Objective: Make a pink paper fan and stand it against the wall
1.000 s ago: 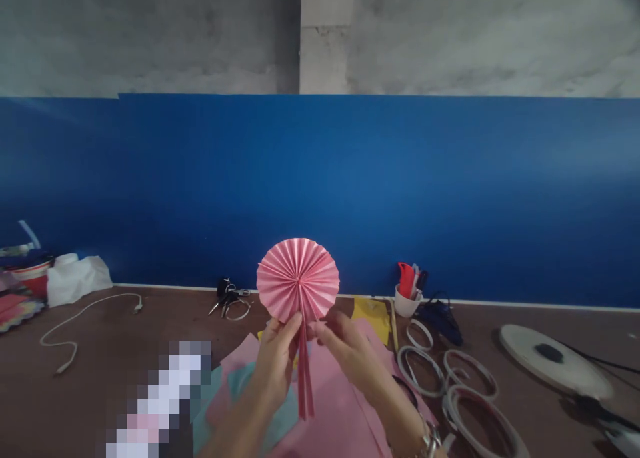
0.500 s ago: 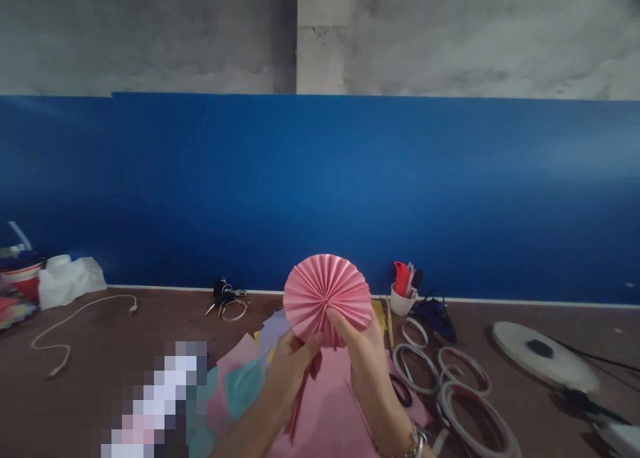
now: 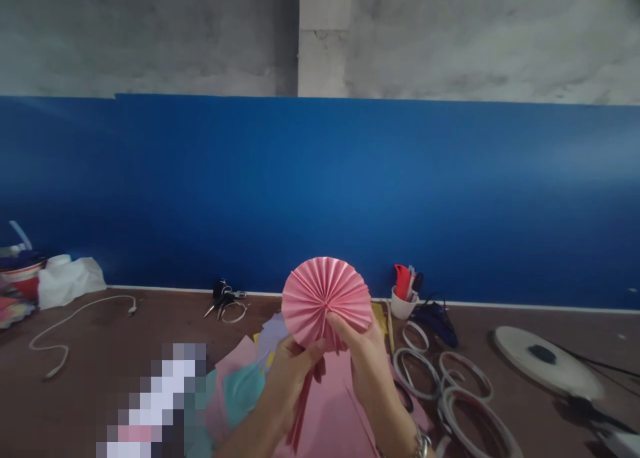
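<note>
Fingers of the right hand (image 3: 367, 358) pinch the lower middle of a pink pleated paper fan (image 3: 326, 301), thumb tip near its hub, while the fingers of the left hand (image 3: 293, 371) close on the folded pink strips hanging beneath the fan. The fan is spread into a full circle and held upright in the air above the surface (image 3: 125, 338), in front of the blue wall panel (image 3: 320, 191) (both hands are clamped on it, neither spread). A metal watch band (image 3: 420, 445) shows at the right wrist.

Under the hands lie loose sheets of coloured paper (image 3: 335, 411), pink on top, with teal, lilac and yellow edges showing. Just right of them sit several white tape rings (image 3: 460, 378), and behind those a white cup (image 3: 403, 303) holding red-handled tools. A bunch of keys and scissors (image 3: 225, 298) lies near the wall, left of the fan. A white cable (image 3: 65, 331) curls at far left beside a crumpled white bag (image 3: 70, 281). A round white disc (image 3: 547, 368) rests at right.
</note>
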`<state>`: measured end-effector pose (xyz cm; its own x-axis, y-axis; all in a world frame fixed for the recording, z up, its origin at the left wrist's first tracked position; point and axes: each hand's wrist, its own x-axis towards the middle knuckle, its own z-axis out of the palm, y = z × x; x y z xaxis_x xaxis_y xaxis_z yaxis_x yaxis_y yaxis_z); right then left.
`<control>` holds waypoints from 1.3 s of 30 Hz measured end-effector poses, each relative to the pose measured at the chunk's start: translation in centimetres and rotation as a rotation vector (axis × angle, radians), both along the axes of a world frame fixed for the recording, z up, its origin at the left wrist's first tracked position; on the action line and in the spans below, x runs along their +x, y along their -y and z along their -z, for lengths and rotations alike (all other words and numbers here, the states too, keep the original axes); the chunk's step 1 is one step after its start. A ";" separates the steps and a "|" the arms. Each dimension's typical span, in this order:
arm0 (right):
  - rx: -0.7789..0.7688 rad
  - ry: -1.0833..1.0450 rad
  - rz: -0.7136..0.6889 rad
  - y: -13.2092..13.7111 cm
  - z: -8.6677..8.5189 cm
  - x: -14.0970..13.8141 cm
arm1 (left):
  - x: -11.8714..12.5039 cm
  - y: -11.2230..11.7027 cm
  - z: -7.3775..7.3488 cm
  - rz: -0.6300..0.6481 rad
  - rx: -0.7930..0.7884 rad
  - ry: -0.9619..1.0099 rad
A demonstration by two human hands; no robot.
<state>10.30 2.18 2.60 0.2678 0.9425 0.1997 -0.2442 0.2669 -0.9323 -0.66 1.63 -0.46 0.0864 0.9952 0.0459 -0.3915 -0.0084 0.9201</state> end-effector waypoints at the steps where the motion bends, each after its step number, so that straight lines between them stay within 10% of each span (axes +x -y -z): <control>1: -0.004 -0.005 0.006 0.0 0.1 0.0 | 0.2 0.0 0.2 0.016 -0.009 0.016; 39: -0.048 -0.077 -0.034 0.6 -0.3 -0.8 | 0.7 1.2 -1.0 -0.102 -0.089 0.068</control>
<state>9.46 1.55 2.87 0.2480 0.9594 0.1346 -0.3237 0.2130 -0.9219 0.06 0.38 0.56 -0.0155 0.9990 -0.0409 -0.4545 0.0294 0.8903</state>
